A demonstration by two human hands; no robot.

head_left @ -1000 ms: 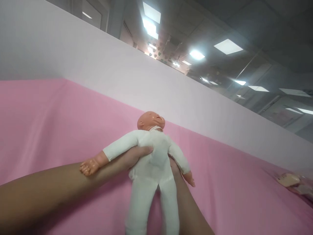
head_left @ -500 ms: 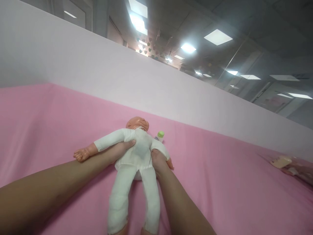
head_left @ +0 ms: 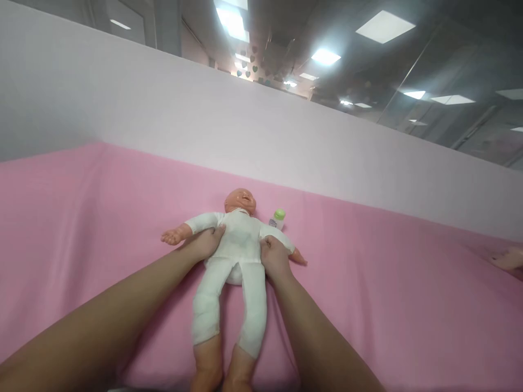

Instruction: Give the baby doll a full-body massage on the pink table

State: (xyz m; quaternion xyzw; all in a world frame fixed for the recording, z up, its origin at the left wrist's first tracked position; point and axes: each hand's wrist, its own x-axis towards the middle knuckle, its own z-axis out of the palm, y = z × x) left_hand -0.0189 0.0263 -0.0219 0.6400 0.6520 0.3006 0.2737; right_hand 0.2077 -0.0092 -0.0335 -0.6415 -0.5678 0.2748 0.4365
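We have the white-suited doll [head_left: 240, 234] face up at the centre of the frame, its head toward the white panel [head_left: 204, 130] and its legs running to the bottom edge. Our left hand [head_left: 210, 242] holds one side of the torso, thumb on the front, other fingers out of sight. Our right hand [head_left: 275, 258] is curled against the opposite side; we cannot tell whether it grips.

To handle the doll well, we should match the support on both sides, with fingers well under the back, so the torso stays level. The head looks unsupported by our hands, so slow, even movement seems wise. The arms splay outward over the pink sheet [head_left: 392, 305], and the one at centre right lies just beside a green-capped bottle [head_left: 278, 219], which a sideways shift could knock.
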